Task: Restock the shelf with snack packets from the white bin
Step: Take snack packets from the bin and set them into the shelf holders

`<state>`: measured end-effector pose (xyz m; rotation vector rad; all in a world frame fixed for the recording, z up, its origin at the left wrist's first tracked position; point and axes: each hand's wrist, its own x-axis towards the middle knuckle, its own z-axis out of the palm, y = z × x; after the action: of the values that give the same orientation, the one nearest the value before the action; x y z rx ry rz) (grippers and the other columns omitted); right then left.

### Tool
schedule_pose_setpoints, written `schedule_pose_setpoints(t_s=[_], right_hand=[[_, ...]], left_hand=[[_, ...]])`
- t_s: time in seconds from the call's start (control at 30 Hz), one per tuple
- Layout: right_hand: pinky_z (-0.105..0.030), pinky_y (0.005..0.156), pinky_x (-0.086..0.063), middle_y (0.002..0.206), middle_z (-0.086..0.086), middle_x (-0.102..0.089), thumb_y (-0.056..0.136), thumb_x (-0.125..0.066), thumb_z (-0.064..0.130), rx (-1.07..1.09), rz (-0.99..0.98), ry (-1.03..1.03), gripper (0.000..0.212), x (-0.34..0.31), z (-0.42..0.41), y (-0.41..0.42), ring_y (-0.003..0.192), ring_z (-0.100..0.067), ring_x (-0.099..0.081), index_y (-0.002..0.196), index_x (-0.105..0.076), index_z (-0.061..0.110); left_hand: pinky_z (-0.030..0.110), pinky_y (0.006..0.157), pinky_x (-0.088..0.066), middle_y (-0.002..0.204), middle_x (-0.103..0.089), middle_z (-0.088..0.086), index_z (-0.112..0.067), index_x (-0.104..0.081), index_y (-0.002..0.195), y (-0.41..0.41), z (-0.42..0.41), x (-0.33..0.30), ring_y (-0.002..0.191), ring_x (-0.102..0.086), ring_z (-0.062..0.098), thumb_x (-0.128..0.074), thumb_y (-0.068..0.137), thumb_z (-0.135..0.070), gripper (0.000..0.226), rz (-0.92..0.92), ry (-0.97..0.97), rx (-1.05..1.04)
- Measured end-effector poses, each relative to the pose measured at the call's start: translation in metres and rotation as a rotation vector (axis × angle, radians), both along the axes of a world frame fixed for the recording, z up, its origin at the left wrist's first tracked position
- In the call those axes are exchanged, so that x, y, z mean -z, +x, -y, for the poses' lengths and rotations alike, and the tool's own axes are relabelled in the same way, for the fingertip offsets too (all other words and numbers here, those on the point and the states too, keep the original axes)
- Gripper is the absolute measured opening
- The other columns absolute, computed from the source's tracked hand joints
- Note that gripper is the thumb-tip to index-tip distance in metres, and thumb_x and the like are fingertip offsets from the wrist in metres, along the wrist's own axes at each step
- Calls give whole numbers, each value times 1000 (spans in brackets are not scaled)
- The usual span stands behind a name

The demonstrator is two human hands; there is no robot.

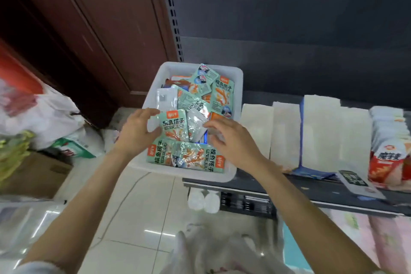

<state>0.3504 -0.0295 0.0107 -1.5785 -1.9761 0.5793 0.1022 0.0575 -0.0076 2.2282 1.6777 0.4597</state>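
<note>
On the shelf's (pixel 255 187) left end sits the bin (pixel 238 87), full of green packets (pixel 173 124). Left hand (pixel 136 133) curls loosely round one packet's left edge. Right hand (pixel 231 140), fingers bent, touches a clear wrapper (pixel 195 124). White packs (pixel 320 131) stand rightward.

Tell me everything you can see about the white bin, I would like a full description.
The white bin looks like smooth plastic, rectangular, with rounded corners and a broad rolled rim. It sits level at the left end of the dark shelf, its left part overhanging the tiled floor. It is filled with a loose jumble of mint-green snack packets and some silvery ones. The left hand covers its left rim; the right hand reaches inside.
</note>
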Motion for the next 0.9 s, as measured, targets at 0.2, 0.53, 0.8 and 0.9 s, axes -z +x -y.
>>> schedule_pose_setpoints(t_s=[0.2, 0.53, 0.8, 0.9], right_hand=[[-33, 92, -42, 124, -3, -58, 93, -53, 30, 135, 326, -139, 40, 27, -73, -61, 113, -22, -54, 131, -50, 17], [-34, 86, -47, 114, -5, -59, 87, -64, 33, 322, 7, -285, 40, 38, -90, -93, 105, -21, -57, 117, -55, 8], [-39, 81, -55, 104, -4, -71, 90, -62, 15, 698, -1161, -212, 16, -9, -80, -67, 97, -28, -67, 106, -62, 15], [-34, 69, -58, 109, -6, -68, 88, -64, 7, 660, -1209, -168, 35, -18, -60, -50, 92, -21, -69, 118, -48, 12]], left_hand=[[39, 98, -38, 136, -45, 8, -16, -41, 138, -2, -45, 14, 124, -40, 28, -65, 86, -32, 60, -183, -61, 247], [29, 76, -48, 99, -65, 1, -23, -60, 94, -3, -87, 1, 91, -62, 17, -66, 87, -24, 9, 196, -282, 383], [15, 69, -50, 112, -61, -12, -24, -57, 120, 19, -74, -53, 91, -63, 3, -63, 88, -25, 33, 845, -729, 224], [17, 70, -53, 110, -60, -20, -31, -55, 114, 37, -61, -53, 93, -64, 2, -69, 83, -21, 35, 737, -713, 313]])
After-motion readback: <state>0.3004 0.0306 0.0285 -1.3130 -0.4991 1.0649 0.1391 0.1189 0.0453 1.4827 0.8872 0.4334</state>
